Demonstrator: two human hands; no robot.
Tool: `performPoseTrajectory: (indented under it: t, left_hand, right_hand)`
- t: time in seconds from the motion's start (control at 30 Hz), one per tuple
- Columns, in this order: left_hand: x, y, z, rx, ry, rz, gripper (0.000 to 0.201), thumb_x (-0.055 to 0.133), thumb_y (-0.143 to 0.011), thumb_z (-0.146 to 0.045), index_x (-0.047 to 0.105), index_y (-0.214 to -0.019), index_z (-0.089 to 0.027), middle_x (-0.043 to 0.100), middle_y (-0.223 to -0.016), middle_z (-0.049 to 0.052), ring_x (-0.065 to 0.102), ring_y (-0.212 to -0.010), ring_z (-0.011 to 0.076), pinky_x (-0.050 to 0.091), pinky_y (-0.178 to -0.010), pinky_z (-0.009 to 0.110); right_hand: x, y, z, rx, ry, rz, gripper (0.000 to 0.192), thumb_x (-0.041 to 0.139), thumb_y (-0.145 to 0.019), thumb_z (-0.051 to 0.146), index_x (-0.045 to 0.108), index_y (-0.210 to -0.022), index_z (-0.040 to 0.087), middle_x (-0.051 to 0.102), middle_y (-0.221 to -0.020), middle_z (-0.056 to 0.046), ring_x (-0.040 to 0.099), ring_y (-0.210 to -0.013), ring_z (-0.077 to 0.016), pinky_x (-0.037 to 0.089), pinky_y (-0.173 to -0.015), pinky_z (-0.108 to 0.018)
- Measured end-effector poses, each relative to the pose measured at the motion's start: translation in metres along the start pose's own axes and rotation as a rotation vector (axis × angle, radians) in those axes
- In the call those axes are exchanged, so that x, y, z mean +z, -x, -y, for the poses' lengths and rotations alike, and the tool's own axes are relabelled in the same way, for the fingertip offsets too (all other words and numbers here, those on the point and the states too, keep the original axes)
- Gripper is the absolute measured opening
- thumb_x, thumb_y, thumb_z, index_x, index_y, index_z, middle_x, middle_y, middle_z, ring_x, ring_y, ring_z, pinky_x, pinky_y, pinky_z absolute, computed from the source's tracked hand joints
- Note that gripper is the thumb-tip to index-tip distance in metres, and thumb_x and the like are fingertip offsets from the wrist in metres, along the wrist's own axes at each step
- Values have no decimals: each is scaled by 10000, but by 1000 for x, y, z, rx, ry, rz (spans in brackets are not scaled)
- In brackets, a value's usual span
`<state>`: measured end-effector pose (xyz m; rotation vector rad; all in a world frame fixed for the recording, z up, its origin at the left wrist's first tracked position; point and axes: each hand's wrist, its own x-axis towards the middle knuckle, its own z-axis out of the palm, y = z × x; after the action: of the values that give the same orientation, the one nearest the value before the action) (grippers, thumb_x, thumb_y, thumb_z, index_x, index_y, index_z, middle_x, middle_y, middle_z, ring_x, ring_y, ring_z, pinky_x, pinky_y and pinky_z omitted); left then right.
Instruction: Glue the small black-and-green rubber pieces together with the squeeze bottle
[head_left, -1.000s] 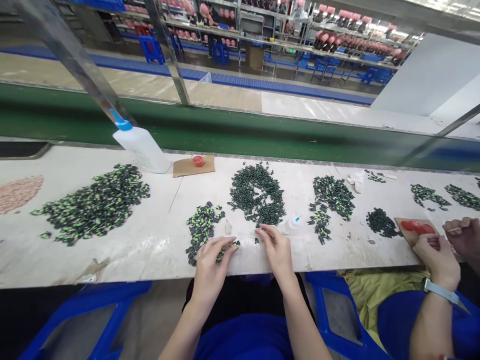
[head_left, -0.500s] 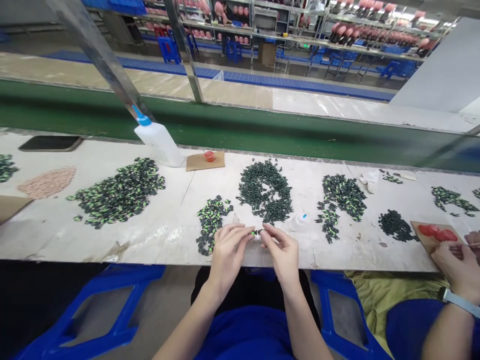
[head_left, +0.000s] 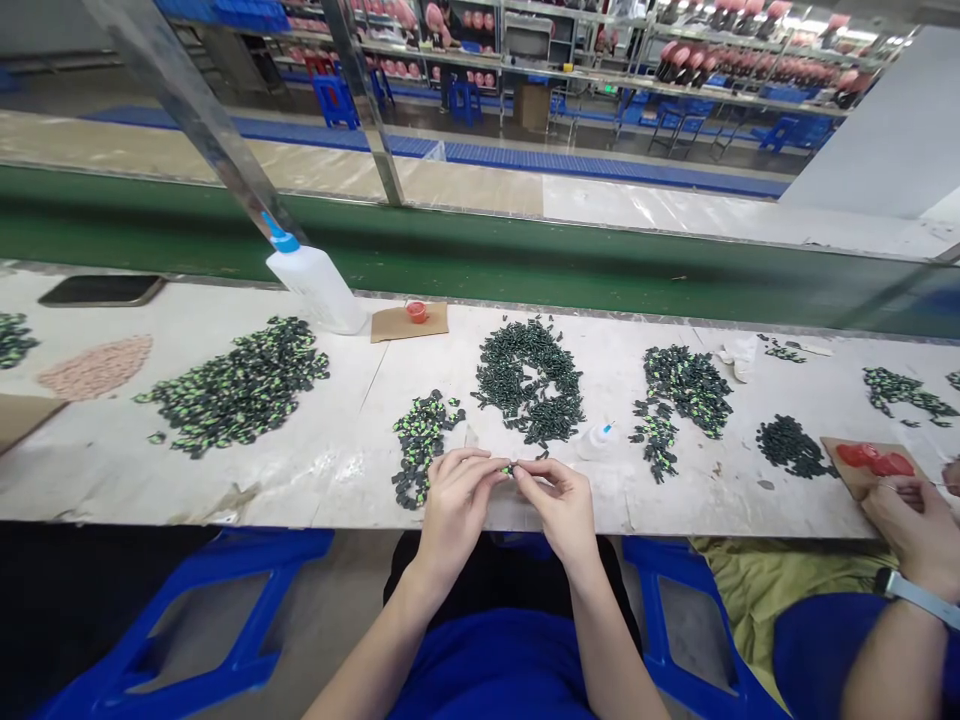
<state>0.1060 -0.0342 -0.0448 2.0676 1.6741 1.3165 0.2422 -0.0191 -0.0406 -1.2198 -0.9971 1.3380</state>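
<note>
The left hand (head_left: 455,497) and the right hand (head_left: 561,504) met over the near edge of the table (head_left: 315,470), fingertips drawn together. Between them they pinched a small dark piece (head_left: 512,468) with a spot of green, the left fingers (head_left: 491,470) closed on one end and the right fingers (head_left: 529,470) on the other; whether it was one piece or two could not be told. The piece sat just above the table, at the meeting point of both sets of fingers.

Just left of the left fingers lay a small pile (head_left: 420,440) of dark and green pieces. Just beyond the fingers spread a ring-shaped heap (head_left: 534,380) of dark pieces. To the right of the right fingers, near them, stood a small dropper bottle (head_left: 600,438) with a blue tip, and past it another mixed pile (head_left: 679,390). Far left of the fingers lay a large green-and-dark heap (head_left: 236,385), with a white bottle (head_left: 313,282) behind it and a red cap on cardboard (head_left: 411,320) beside that.

Well to the right, a co-worker's hand (head_left: 911,520) held a thin stick near cardboard with red paint (head_left: 874,462).
</note>
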Motion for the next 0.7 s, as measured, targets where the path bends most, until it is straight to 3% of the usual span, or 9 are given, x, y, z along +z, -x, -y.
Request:
performPoseTrajectory:
  t: [0.2, 0.33, 0.57, 0.7]
  left_hand:
    - [0, 2, -6, 42, -13, -36, 221, 482, -911, -182, 686, -843, -229, 727, -750, 11, 638, -783, 179, 370, -817, 370]
    - [1, 2, -6, 76, -17, -52, 194, 506, -906, -187, 683, -843, -231, 728, -736, 1, 638, -784, 177, 345, -839, 376]
    - [0, 3, 2, -57, 64, 123, 183, 516, -901, -222, 694, -895, -264, 745, -817, 3, 632, -910, 199, 325, -904, 404]
    - [-3, 2, 4, -63, 70, 180, 197, 521, -891, -194, 699, -892, -280, 747, -808, -3, 621, -949, 206, 285, -938, 422]
  right_hand:
    - [-1, 3, -6, -80, 3, -8, 176, 755, -657, 345, 699, -675, 179, 709, -688, -33, 674, -664, -165, 578, -647, -277]
    - [-1, 4, -12, -121, 1, -25, 183, 744, -680, 337, 710, -756, 175, 709, -710, -40, 670, -661, -157, 576, -640, -271]
    - [-10, 2, -10, -99, 61, 71, 250, 746, -686, 354, 726, -866, 181, 729, -770, -53, 696, -709, -179, 598, -697, -314]
    - [-17, 0, -5, -107, 87, 128, 280, 755, -667, 331, 721, -904, 185, 732, -777, -47, 700, -707, -180, 601, -696, -319]
